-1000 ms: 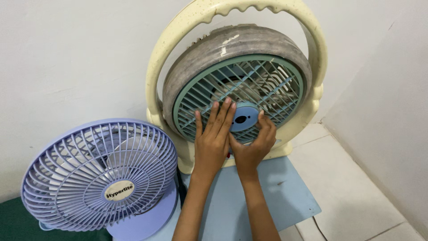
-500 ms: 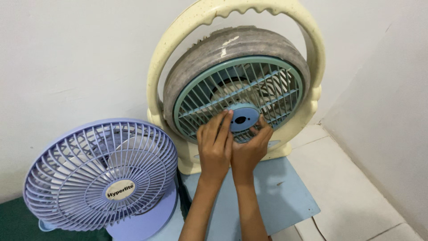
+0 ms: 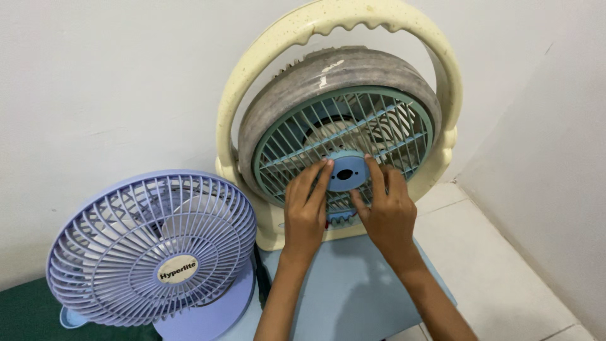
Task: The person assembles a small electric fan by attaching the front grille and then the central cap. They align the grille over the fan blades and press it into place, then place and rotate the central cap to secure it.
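Note:
A cream box fan (image 3: 252, 69) with a dusty grey ring and a green front grille (image 3: 372, 126) stands on a light blue stool (image 3: 353, 290). At the grille's middle sits a round blue hub cap (image 3: 346, 171) with a hole in it. My left hand (image 3: 305, 208) presses its fingertips against the cap's left edge. My right hand (image 3: 386, 208) touches the cap's right and lower edge, fingers spread. Both hands rest on the lower grille and hide part of it.
A smaller lavender table fan (image 3: 151, 249) stands at the left, close to my left forearm. White walls meet in a corner behind and to the right. White floor tiles (image 3: 505, 271) lie at the right; a dark green surface (image 3: 25, 316) shows at bottom left.
My right hand has swung from below the hub cap to its right side, the forearm now coming in from the right. My left hand has shifted slightly. The view has shifted a little.

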